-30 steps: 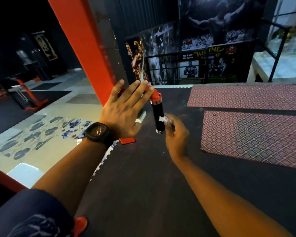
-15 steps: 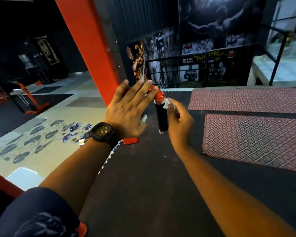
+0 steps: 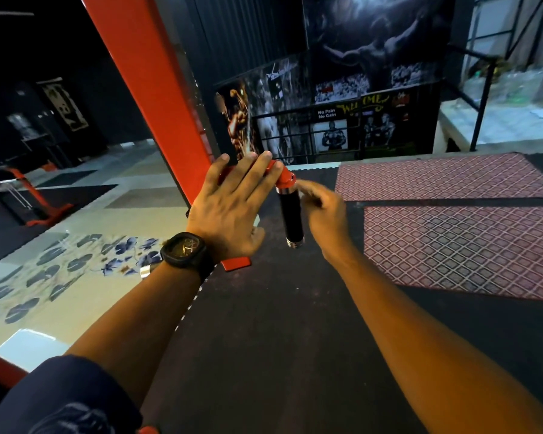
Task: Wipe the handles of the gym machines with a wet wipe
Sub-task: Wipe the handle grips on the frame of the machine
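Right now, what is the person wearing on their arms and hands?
No gloves. The left hand has a black square-faced wristwatch at its wrist; a dark navy sleeve with a pale print covers that upper arm. The right hand and forearm wear nothing.

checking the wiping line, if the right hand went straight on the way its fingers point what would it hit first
Likely the red elbow joint above the black handle, though blur hides depth.

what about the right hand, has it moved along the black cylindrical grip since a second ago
Yes: the right hand moved up the black cylindrical grip, from its silver bottom end to the red elbow joint.
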`<action>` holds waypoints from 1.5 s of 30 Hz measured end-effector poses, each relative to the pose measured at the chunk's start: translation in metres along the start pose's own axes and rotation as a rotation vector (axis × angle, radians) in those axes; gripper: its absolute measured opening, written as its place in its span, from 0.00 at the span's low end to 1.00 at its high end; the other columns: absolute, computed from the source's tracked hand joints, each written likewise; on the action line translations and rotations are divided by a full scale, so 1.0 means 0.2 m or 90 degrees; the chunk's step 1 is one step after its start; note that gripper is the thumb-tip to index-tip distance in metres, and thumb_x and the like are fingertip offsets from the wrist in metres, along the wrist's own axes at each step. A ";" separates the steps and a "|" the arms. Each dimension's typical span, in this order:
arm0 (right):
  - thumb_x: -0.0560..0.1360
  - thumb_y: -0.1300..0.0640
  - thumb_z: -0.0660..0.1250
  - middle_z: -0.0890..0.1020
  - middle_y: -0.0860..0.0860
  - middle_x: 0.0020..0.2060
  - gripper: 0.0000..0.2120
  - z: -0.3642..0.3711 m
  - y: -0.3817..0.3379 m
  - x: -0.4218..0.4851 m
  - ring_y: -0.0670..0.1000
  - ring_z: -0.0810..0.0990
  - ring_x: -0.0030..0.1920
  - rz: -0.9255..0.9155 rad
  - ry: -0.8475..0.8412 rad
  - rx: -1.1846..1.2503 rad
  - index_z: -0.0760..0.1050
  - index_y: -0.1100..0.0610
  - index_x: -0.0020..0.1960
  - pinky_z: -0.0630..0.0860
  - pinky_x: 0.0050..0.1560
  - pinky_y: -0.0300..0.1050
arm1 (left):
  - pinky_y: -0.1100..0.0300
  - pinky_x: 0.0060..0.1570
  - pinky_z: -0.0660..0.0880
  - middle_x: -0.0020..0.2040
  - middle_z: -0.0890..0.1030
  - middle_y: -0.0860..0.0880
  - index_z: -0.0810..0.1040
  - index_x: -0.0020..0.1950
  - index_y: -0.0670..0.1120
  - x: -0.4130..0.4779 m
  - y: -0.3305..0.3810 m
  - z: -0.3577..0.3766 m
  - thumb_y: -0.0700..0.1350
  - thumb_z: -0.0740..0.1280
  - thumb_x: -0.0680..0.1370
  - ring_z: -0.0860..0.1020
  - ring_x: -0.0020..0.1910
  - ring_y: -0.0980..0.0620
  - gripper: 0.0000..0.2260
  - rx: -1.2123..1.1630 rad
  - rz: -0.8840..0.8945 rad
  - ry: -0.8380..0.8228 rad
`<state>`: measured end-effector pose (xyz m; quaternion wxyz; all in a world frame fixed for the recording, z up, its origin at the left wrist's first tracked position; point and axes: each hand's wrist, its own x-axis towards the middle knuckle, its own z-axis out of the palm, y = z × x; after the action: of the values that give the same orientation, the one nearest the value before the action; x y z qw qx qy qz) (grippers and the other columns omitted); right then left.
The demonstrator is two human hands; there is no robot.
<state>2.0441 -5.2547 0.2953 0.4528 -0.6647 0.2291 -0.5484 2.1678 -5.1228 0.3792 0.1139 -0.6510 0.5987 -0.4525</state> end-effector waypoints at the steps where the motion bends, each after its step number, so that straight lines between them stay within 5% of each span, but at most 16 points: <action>1: 0.79 0.66 0.65 0.84 0.49 0.55 0.14 0.00 -0.03 0.02 0.43 0.81 0.55 -0.022 0.006 -0.001 0.81 0.54 0.62 0.77 0.55 0.35 | 0.44 0.77 0.37 0.82 0.55 0.45 0.52 0.82 0.47 0.00 0.00 -0.01 0.58 0.60 0.68 0.56 0.80 0.44 0.44 -0.002 0.000 0.000; 7: 0.76 0.69 0.65 0.86 0.47 0.48 0.15 -0.03 0.11 -0.08 0.46 0.84 0.50 0.163 -0.082 -0.004 0.84 0.53 0.54 0.81 0.54 0.49 | 0.45 0.76 0.37 0.81 0.58 0.44 0.54 0.82 0.46 -0.02 0.01 -0.04 0.57 0.60 0.68 0.58 0.79 0.44 0.43 -0.008 -0.003 -0.009; 12: 0.77 0.66 0.66 0.84 0.46 0.49 0.14 0.00 0.13 -0.21 0.46 0.82 0.52 0.149 0.015 -0.022 0.82 0.54 0.59 0.76 0.48 0.35 | 0.44 0.76 0.38 0.81 0.58 0.44 0.54 0.82 0.46 -0.02 0.03 -0.07 0.56 0.61 0.68 0.58 0.79 0.44 0.43 -0.015 0.001 -0.009; 18: 0.78 0.65 0.70 0.80 0.53 0.51 0.09 0.00 0.09 -0.32 0.44 0.79 0.52 -0.188 0.155 -0.055 0.80 0.61 0.57 0.75 0.51 0.33 | 0.44 0.76 0.40 0.80 0.59 0.44 0.55 0.82 0.47 -0.04 0.03 -0.08 0.57 0.56 0.68 0.60 0.78 0.44 0.42 -0.027 -0.005 -0.010; 21: 0.76 0.62 0.72 0.80 0.53 0.47 0.06 0.01 0.18 -0.38 0.51 0.76 0.49 -0.221 0.160 -0.191 0.81 0.60 0.53 0.76 0.46 0.42 | 0.44 0.76 0.40 0.80 0.59 0.44 0.55 0.82 0.47 -0.04 0.03 -0.09 0.57 0.55 0.68 0.60 0.78 0.44 0.42 -0.036 -0.007 -0.023; 25: 0.77 0.58 0.70 0.82 0.54 0.45 0.07 0.03 0.12 -0.34 0.53 0.75 0.49 -0.321 0.175 -0.242 0.83 0.61 0.48 0.69 0.51 0.32 | 0.45 0.76 0.40 0.80 0.59 0.44 0.54 0.82 0.47 -0.04 0.03 -0.08 0.58 0.56 0.68 0.60 0.78 0.44 0.42 -0.035 -0.005 -0.020; 28: 0.78 0.58 0.69 0.82 0.55 0.48 0.08 0.08 0.01 -0.25 0.53 0.75 0.51 -0.435 0.158 -0.281 0.83 0.62 0.49 0.71 0.51 0.37 | 0.44 0.76 0.41 0.80 0.59 0.44 0.54 0.82 0.47 -0.03 0.03 -0.08 0.58 0.57 0.68 0.60 0.78 0.44 0.42 -0.036 -0.003 -0.020; 32: 0.76 0.64 0.71 0.80 0.53 0.52 0.07 0.06 0.15 -0.33 0.47 0.72 0.55 -0.332 0.074 -0.288 0.82 0.62 0.53 0.73 0.51 0.41 | 0.45 0.76 0.39 0.81 0.59 0.44 0.54 0.82 0.47 -0.03 0.02 -0.09 0.58 0.58 0.68 0.60 0.78 0.44 0.43 -0.032 -0.003 -0.025; 38: 0.77 0.58 0.69 0.81 0.56 0.51 0.09 0.08 0.00 -0.20 0.51 0.72 0.54 -0.422 0.076 -0.324 0.82 0.62 0.54 0.74 0.51 0.38 | 0.45 0.76 0.40 0.81 0.59 0.45 0.56 0.82 0.47 -0.05 0.03 -0.09 0.59 0.59 0.68 0.60 0.78 0.44 0.43 -0.028 -0.001 -0.019; 41: 0.78 0.56 0.70 0.77 0.55 0.52 0.08 0.06 0.14 -0.31 0.38 0.71 0.52 -0.287 0.039 -0.259 0.79 0.59 0.54 0.75 0.52 0.35 | 0.46 0.76 0.39 0.81 0.59 0.45 0.56 0.82 0.46 -0.04 0.02 -0.10 0.58 0.58 0.67 0.60 0.78 0.44 0.43 -0.034 -0.005 -0.021; 45: 0.78 0.55 0.71 0.78 0.52 0.51 0.07 0.05 0.21 -0.37 0.34 0.70 0.49 -0.205 0.012 -0.247 0.78 0.56 0.53 0.73 0.50 0.30 | 0.45 0.76 0.42 0.81 0.58 0.45 0.55 0.82 0.47 -0.05 0.04 -0.09 0.58 0.59 0.67 0.59 0.78 0.44 0.44 -0.040 -0.009 -0.016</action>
<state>2.0408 -5.2122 0.2202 0.2213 -0.7617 0.2259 -0.5654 2.1512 -5.1094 0.3794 0.0977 -0.6641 0.6066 -0.4260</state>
